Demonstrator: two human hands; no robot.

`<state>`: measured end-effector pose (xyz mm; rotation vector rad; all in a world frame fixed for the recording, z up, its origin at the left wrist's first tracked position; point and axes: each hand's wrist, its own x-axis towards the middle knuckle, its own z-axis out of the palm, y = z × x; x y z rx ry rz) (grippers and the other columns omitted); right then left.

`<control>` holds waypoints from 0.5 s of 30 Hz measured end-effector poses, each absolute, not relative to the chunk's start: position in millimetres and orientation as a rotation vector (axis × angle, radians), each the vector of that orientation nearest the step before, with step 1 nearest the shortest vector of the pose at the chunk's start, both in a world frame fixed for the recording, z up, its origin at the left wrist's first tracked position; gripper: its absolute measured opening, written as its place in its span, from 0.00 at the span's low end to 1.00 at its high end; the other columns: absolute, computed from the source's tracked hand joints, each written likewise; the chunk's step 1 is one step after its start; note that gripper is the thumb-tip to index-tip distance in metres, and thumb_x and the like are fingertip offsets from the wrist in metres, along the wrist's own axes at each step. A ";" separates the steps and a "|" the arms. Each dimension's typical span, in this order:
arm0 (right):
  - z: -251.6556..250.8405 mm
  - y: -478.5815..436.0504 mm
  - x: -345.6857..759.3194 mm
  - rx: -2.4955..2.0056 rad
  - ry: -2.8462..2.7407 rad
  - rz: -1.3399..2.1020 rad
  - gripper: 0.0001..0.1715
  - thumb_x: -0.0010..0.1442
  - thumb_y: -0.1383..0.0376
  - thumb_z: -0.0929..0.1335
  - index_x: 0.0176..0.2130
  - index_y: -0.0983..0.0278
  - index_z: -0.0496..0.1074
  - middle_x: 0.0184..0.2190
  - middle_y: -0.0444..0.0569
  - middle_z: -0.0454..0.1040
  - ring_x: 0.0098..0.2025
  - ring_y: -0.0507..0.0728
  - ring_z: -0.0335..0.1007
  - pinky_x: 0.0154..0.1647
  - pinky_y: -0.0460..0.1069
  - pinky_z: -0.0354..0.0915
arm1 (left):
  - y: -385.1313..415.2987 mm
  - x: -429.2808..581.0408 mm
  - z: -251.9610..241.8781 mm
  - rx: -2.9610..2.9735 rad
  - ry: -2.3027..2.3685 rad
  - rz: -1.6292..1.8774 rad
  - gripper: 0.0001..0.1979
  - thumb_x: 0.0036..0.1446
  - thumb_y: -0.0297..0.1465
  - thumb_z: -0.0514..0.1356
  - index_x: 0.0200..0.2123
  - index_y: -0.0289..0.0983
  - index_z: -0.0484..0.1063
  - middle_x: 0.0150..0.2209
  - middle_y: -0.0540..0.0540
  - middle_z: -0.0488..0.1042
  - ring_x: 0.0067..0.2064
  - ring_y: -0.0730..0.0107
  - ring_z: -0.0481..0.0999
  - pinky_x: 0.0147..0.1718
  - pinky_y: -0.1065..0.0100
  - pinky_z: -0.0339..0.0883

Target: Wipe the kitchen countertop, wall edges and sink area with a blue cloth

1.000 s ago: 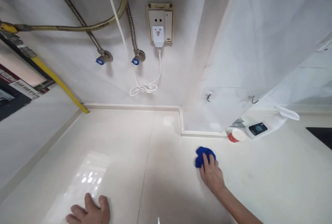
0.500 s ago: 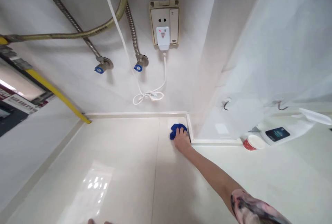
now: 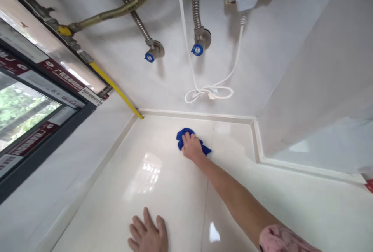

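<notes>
My right hand (image 3: 192,147) presses a blue cloth (image 3: 183,132) against the glossy white countertop (image 3: 175,189). Its fingers are bent over the bunched fabric, and a corner of the cloth sticks out to the right, by the wrist. At the bottom of the view my left hand (image 3: 149,234) rests on the same surface with its fingers spread, holding nothing. A thin seam in the countertop runs just right of the cloth.
A yellow pipe (image 3: 116,88) meets the counter's back left corner. Blue-handled valves (image 3: 198,48) and a looped white cable (image 3: 210,92) are on the back wall. A window frame (image 3: 49,147) stands left. Part of a red object (image 3: 369,185) shows at the right edge.
My right hand has moved the cloth left, away from the corner of the raised edging and across the seam. More of my left hand now shows. The view has turned left.
</notes>
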<state>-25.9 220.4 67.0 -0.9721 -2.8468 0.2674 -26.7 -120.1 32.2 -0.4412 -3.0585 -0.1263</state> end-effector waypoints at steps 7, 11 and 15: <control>68.7 108.1 35.8 -0.321 -2.920 0.480 0.32 0.62 0.59 0.64 0.63 0.64 0.63 0.64 0.56 0.62 0.54 0.69 0.59 0.52 0.64 0.61 | -117.1 -28.5 30.6 -0.420 -3.068 -0.048 0.35 0.69 0.46 0.36 0.71 0.34 0.55 0.72 0.29 0.48 0.73 0.39 0.44 0.67 0.38 0.43; 54.1 49.4 118.3 -0.186 -2.956 0.600 0.36 0.61 0.59 0.64 0.67 0.59 0.61 0.68 0.52 0.60 0.58 0.71 0.58 0.56 0.66 0.59 | -111.9 -20.3 38.6 -0.347 -3.167 0.052 0.32 0.70 0.43 0.40 0.72 0.36 0.50 0.74 0.31 0.43 0.74 0.41 0.39 0.70 0.41 0.38; 17.9 -8.2 209.8 -0.374 -2.967 0.453 0.42 0.58 0.66 0.64 0.70 0.50 0.57 0.69 0.47 0.61 0.60 0.71 0.60 0.58 0.66 0.59 | -112.6 -12.2 43.0 -0.380 -3.203 0.027 0.33 0.69 0.42 0.46 0.73 0.38 0.50 0.74 0.30 0.42 0.74 0.39 0.37 0.70 0.40 0.35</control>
